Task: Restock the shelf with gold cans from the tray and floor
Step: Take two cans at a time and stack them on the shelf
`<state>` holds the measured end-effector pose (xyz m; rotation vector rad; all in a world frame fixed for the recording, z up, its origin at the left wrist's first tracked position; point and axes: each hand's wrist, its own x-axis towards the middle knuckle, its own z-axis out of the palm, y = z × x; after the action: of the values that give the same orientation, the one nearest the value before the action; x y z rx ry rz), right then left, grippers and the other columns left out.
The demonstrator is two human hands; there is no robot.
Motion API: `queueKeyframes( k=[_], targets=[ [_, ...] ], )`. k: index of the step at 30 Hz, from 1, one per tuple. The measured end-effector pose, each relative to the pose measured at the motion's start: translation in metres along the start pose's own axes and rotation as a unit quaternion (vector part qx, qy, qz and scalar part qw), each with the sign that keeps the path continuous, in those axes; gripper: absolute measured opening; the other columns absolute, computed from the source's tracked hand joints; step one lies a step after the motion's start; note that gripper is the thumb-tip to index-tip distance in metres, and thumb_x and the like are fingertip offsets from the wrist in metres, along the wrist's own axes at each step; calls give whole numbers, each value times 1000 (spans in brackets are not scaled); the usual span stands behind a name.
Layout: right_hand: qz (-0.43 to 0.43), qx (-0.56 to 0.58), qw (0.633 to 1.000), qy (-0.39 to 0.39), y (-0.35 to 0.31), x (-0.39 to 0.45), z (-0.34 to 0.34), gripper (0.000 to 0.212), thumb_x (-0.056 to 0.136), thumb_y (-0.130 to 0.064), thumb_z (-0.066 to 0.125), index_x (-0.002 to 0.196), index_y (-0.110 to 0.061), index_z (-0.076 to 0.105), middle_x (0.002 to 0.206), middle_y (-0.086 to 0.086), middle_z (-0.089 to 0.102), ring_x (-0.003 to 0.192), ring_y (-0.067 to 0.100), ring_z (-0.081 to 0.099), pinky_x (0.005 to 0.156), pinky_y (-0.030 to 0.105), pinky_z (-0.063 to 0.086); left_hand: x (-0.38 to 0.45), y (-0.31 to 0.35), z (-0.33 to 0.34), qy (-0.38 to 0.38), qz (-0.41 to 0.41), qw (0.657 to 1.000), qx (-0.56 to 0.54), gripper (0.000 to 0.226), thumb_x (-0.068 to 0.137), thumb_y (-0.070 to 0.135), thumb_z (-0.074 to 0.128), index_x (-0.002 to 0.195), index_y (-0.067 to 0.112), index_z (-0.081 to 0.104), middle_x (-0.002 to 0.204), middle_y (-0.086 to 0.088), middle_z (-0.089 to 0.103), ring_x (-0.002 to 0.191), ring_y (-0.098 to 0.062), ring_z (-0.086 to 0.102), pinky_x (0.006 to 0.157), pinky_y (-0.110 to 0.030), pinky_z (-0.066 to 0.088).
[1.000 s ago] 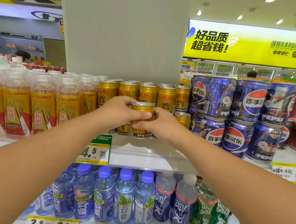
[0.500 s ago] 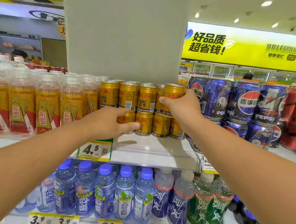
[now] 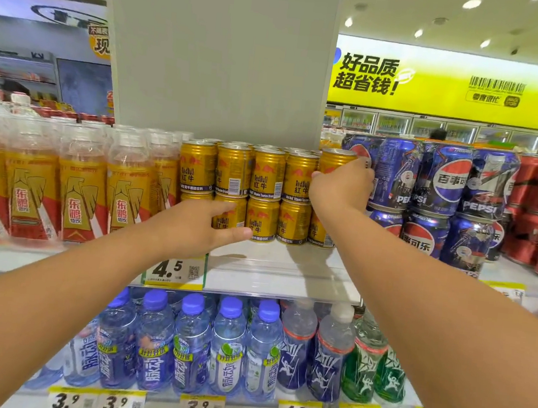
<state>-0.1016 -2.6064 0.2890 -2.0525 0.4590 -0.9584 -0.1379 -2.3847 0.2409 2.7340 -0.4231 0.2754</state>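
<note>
Little has moved: right hand [image 3: 341,186] grips top-row gold can [image 3: 334,160], left hand [image 3: 199,226] relaxed.

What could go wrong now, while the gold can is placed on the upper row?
1. The right hand grips a gold can at the stack's right end; set off-centre, it might tip.
2. It sits close to the Pepsi cans and could nudge them.
3. The left hand touches a lower can and could shift it.

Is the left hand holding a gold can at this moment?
No, the left hand is open with fingers straight, only touching a lower-row gold can, while the right hand grips the top-row can.
</note>
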Motion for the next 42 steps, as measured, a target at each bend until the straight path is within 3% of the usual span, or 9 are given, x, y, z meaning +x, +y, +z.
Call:
queueKeyframes(
  k=[9, 14, 17, 23, 28, 35, 42],
  targets=[
    [11, 37, 999, 36, 12, -3, 25, 84, 89, -17, 71, 151, -7, 15, 148, 16, 37, 134, 35, 42, 101, 46, 44, 0, -8, 2, 7, 20, 1000, -20, 90, 77, 79, 48, 152, 32, 35, 157, 8, 34, 143, -15, 34, 111, -31, 31],
    [-25, 5, 998, 49, 17, -2, 33, 67, 91, -22, 69, 142, -4, 28, 144, 16, 34, 124, 35, 50, 92, 44, 51, 3, -14, 6, 10, 17, 999, -33, 93, 73, 83, 47, 151, 34, 37, 157, 9, 36, 143, -15, 34, 111, -33, 32],
    [-39, -22, 998, 49, 21, 0, 39, 70, 94, -29, 64, 147, -4, 26, 148, 14, 35, 126, 33, 51, 89, 44, 53, 3, -18, 10, 9, 22, 999, -49, 91, 74, 81, 49, 150, 33, 38, 156, 10, 37, 142, -14, 35, 111, -32, 32],
    [-52, -43, 996, 60, 30, -4, 48, 77, 99, -30, 51, 156, -6, 5, 161, 12, 20, 141, 32, 34, 112, 45, 36, 2, -18, 15, 5, 23, 998, -58, 90, 75, 80, 50, 150, 32, 39, 155, 9, 38, 142, -14, 36, 112, -32, 31],
    [-47, -150, 983, 99, 29, -6, 47, 72, 97, -21, 50, 155, -3, 10, 153, 16, 25, 137, 31, 33, 106, 42, 34, 2, -18, 15, 3, 18, 997, -77, 93, 71, 83, 49, 149, 32, 40, 156, 8, 38, 142, -15, 37, 114, -35, 33],
    [-56, -150, 985, 60, 29, -3, 46, 79, 93, -9, 57, 155, -3, 8, 151, 19, 26, 135, 33, 34, 106, 39, 38, 1, -15, 14, -1, 16, 997, -74, 93, 71, 83, 49, 149, 33, 40, 156, 8, 37, 141, -16, 37, 113, -36, 34],
    [-92, -116, 989, -2, 37, -17, 43, 86, 92, -16, 57, 155, -2, 1, 157, 18, 15, 145, 33, 20, 115, 42, 31, 0, -12, 15, -5, 15, 999, -45, 93, 72, 83, 48, 150, 32, 38, 156, 8, 36, 142, -16, 36, 112, -35, 33]
  ],
)
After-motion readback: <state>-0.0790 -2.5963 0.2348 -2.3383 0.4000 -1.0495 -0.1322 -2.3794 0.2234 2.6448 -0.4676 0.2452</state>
